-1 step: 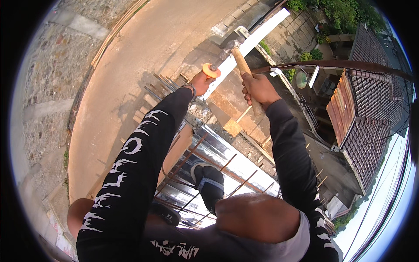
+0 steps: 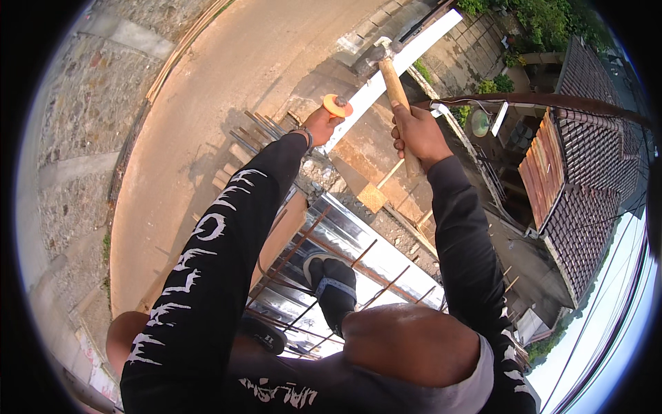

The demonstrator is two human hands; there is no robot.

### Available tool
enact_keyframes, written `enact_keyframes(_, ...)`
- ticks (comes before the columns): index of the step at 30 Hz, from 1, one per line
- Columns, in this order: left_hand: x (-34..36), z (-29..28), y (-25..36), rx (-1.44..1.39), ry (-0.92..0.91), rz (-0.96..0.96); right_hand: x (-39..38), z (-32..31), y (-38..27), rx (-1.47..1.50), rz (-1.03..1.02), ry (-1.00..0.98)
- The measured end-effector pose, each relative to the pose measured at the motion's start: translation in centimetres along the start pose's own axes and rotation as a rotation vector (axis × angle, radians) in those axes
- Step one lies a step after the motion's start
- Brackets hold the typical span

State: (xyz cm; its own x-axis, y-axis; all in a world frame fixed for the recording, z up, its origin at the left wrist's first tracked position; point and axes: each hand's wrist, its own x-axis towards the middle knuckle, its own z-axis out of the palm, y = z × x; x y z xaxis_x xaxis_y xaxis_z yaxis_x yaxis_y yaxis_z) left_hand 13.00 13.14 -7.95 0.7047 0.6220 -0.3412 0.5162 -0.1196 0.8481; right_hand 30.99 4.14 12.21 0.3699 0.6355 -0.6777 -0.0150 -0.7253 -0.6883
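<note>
Left hand (image 2: 319,129) is closed around one orange-guarded chisel (image 2: 338,106), right hand (image 2: 422,136) around one hammer (image 2: 393,81); below them, one white beam (image 2: 415,56) and two feet (image 2: 336,293) are seen.

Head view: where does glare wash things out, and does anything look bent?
In the head view, sunlight glares off the metal sheeting underfoot; in the head view, the white board looks nearly featureless; in the head view, the road's edge bows and the corners go black.
</note>
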Motion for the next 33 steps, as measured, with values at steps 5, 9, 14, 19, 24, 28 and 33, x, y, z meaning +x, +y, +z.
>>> enact_keyframes(5,0.7,0.0,0.7,-0.016,-0.069,0.014,-2.8,0.4,-0.8,-0.156,-0.193,0.244)
enact_keyframes(9,-0.2,-0.4,0.1,-0.028,-0.158,0.020,0.7,-1.9,1.0,-0.431,0.043,-0.126)
enact_keyframes(14,-3.0,-1.2,-0.9,0.030,0.104,0.097,-1.3,-2.8,2.6,0.039,0.079,0.022)
enact_keyframes(19,-5.0,-7.0,4.7,-0.621,0.838,0.036,-3.7,-5.3,2.1,0.213,0.107,0.120)
enact_keyframes(24,-9.0,-17.3,7.1,-0.940,1.059,0.287,-3.6,-4.9,0.8,0.160,0.128,-0.002)
enact_keyframes(28,-14.2,-22.0,4.6,-1.125,1.094,0.343,-1.0,-0.9,-0.9,-0.068,0.128,-0.163)
enact_keyframes(33,-19.2,-19.9,0.5,-0.907,1.212,0.135,8.6,3.6,3.6,-0.214,0.250,-0.370)
